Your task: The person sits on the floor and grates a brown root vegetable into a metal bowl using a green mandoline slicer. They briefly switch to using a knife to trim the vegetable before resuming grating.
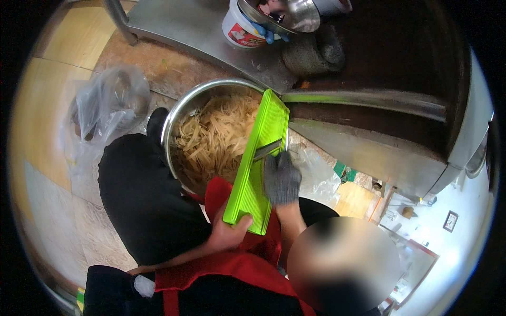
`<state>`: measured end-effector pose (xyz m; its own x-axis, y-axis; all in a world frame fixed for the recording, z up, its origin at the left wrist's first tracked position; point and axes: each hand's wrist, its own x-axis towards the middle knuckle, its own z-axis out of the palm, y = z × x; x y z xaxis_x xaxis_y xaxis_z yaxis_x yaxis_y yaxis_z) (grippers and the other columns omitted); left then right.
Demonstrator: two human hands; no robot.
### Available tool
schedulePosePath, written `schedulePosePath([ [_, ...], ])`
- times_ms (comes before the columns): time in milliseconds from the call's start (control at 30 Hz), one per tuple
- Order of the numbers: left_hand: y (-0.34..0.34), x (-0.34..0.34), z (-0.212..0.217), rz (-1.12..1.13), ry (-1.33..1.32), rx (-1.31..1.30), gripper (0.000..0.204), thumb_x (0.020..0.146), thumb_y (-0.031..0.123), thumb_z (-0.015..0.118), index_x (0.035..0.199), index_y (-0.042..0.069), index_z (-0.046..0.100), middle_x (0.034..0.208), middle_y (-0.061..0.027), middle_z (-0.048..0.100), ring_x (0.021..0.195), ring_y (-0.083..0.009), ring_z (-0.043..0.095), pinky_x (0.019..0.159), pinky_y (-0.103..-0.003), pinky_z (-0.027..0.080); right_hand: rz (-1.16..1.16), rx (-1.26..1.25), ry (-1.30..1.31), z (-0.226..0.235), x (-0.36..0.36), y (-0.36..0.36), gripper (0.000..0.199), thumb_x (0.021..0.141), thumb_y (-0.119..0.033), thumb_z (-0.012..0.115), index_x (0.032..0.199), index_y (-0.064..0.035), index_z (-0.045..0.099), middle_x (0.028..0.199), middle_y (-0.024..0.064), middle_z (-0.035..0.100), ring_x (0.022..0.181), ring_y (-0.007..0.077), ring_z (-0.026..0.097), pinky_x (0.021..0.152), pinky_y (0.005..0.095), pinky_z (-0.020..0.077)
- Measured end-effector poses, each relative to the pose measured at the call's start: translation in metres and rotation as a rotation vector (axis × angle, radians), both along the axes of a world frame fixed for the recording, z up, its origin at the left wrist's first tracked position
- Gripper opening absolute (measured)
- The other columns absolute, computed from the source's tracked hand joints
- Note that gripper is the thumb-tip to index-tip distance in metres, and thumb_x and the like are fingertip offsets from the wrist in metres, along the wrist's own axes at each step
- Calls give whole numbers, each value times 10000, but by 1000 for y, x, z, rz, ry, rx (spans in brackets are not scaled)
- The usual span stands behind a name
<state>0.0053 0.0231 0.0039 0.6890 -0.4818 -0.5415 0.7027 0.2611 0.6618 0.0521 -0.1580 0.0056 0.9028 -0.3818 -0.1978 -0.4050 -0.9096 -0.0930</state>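
Note:
A bright green mandoline slicer (266, 126) slants over a large steel pot (169, 126), its far end against the rim. My bare left hand (230, 231) is closed around the slicer's near end. My right hand (283, 178), in a grey knit glove, presses on the slicer just below its metal blade (268, 149). Its fingers are curled, and whatever lies beneath them is hidden. Inside the pot is a heap of pale, thin-cut strips (213, 139), looking like shredded potato or radish.
A clear plastic bag (118, 100) of round brownish items sits on the floor left of the pot. Beyond it, a metal shelf (184, 31) holds a white bucket (240, 29) and a steel bowl (303, 18). A steel cabinet edge (369, 100) borders the right.

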Motion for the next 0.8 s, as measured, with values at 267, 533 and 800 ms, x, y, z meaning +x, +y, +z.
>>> schedulePosePath([
  [267,-11,19,15,-53,-72,-13,334,800,-1,589,1133,-15,556,997,-60,635,908,-139,609,800,-280,489,-65,-33,-25,-127,115,-157,415,897,-398,508,1027,-16,607,1041,281,632,1039,427,592,861,521,473],
  [533,0,9,8,-11,20,-9,336,818,-20,575,1151,2,541,944,-22,599,839,-99,574,743,-260,480,41,228,-59,33,-20,7,219,900,-229,564,1026,-55,606,959,244,636,727,351,664,601,448,538],
  [800,0,10,2,-89,-74,15,334,814,-20,567,1147,-10,546,973,-50,620,874,-125,592,765,-271,488,-296,58,75,-68,86,-76,406,933,-341,478,1084,20,584,1084,289,619,1011,439,598,872,505,477],
])
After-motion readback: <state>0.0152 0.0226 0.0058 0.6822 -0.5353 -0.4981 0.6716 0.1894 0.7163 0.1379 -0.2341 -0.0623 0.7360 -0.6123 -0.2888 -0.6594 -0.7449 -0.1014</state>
